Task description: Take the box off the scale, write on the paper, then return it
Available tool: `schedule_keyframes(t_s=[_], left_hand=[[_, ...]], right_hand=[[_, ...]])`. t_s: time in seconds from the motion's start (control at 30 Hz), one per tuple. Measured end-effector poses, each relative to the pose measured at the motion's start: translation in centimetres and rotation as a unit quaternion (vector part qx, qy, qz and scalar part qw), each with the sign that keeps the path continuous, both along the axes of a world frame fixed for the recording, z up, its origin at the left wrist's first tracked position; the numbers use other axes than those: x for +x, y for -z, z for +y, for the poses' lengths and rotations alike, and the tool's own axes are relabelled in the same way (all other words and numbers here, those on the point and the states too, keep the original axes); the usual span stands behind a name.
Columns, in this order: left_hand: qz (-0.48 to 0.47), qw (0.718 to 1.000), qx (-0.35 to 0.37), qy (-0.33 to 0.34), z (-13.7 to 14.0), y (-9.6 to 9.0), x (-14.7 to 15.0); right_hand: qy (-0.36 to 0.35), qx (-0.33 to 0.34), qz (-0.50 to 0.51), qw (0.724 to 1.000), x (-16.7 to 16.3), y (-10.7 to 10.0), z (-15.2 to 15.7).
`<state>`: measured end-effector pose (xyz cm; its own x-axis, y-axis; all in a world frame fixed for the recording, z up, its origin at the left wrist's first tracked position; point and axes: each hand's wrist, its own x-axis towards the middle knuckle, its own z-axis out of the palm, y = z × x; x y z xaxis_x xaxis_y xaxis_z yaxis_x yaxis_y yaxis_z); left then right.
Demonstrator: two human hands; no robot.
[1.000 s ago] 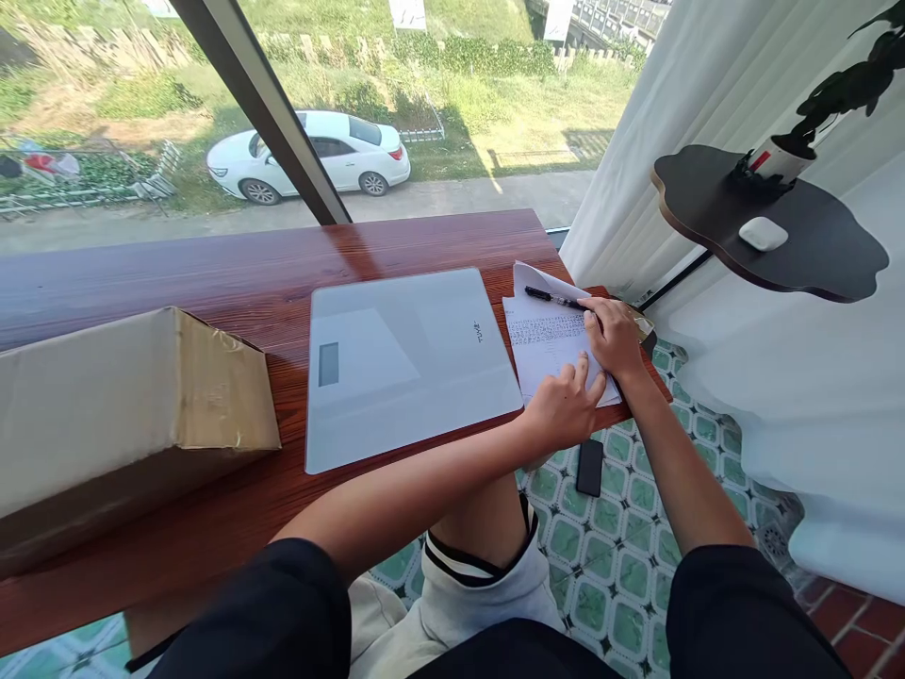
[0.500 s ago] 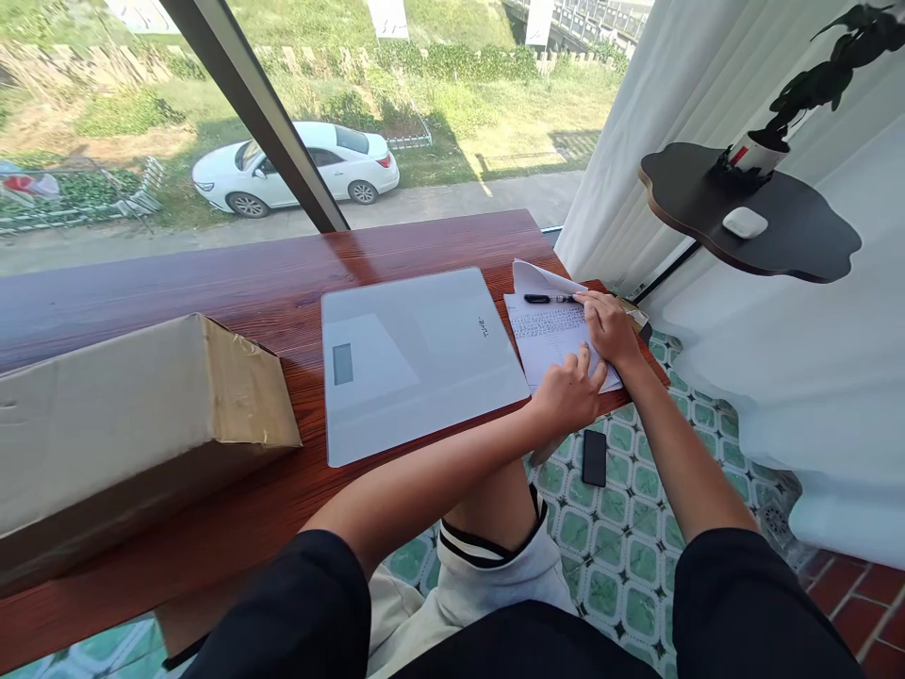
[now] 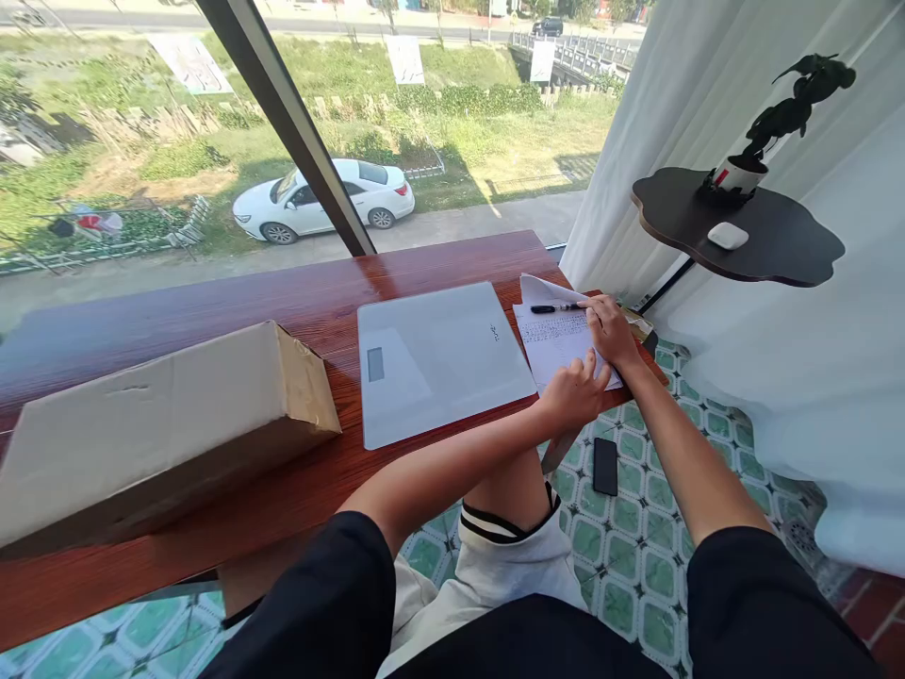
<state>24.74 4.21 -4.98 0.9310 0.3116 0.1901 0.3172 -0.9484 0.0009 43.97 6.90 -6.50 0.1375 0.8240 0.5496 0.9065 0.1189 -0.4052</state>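
Wooden worktop (image 3: 233, 311), long, red-brown, running under a window. Cardboard box (image 3: 156, 429), closed, lying on its side at the worktop's left end, reaching to the near edge. Glass scale (image 3: 438, 358), pale grey, flat, in the middle of the worktop, its near edge close to the worktop's near edge, small display toward its left side. Sheets of paper (image 3: 555, 335), white, printed with lines of small text, lying at the worktop's right end just beside the scale; the far corner of one sheet is curled up. Left hand (image 3: 576, 391), resting on the near edge of the paper, fingers loosely bent and close together, fingertips pressing the sheet. Right hand (image 3: 609, 330), on the right side of the paper, fingers stretched toward the pen; whether they pinch the pen's end or only touch it is hard to tell at this size. Pen (image 3: 555, 307), black, lying across the far part of the paper, roughly parallel to the worktop's far edge. Phone (image 3: 605, 466), dark, lying on the tiled floor below the worktop's right end.
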Motion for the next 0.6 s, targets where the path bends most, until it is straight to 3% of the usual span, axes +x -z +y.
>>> schedule_keyframes(t_s=[0.17,0.33,0.43,0.6], left_hand=[[0.005,0.997,0.039,0.070,-0.2,-1.8,-0.8],[-0.017,0.984,0.078,0.161,-1.2,-4.3,-5.8],[-0.070,0.982,0.105,0.143,-1.7,-4.4,-10.8],[-0.232,0.965,0.120,0.023,-1.8,-3.5,-20.7]], right_hand=[[0.039,-0.011,0.015,0.999,0.2,0.2,0.1],[0.042,-0.016,0.015,0.999,0.9,0.7,0.5],[0.041,-0.010,0.055,0.998,1.6,1.2,0.8],[0.065,0.018,0.175,0.982,2.8,1.5,0.8]])
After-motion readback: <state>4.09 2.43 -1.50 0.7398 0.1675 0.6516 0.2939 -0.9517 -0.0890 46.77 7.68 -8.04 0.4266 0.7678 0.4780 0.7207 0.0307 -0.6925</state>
